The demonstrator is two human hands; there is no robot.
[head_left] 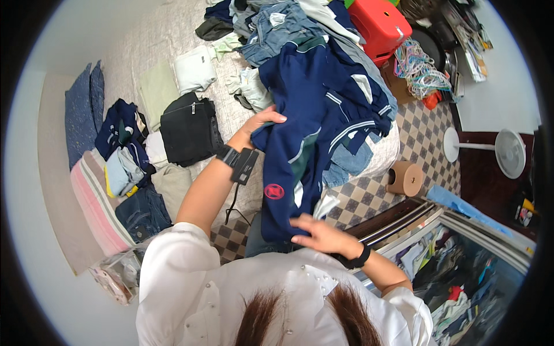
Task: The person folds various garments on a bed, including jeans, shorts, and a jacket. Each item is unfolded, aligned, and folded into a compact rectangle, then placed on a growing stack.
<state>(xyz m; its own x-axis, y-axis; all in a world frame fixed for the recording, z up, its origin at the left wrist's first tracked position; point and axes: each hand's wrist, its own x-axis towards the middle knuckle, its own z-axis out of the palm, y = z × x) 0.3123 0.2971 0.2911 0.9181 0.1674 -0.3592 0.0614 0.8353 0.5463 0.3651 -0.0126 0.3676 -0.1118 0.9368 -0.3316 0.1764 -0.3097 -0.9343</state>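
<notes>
A navy tracksuit jacket (298, 99) with green panels, white piping and a round red emblem lies across the near edge of the bed, its lower part hanging towards my body. My left hand (264, 120) grips its left side, thumb on top and fingers hidden under the cloth. At the garment's near end, my right hand (320, 235) is slightly blurred, fingers apart against the navy fabric. Beneath and beyond the jacket are blue denim clothes (281, 30) in a loose heap.
On the bed (130, 39), folded black clothing (188, 129) and a folded white garment (194, 68) lie left. A red plastic stool (381, 28) and many hangers (420, 69) are at upper right. A brown stool (405, 178) and a glass-fronted cabinet of clothes (458, 268) stand right.
</notes>
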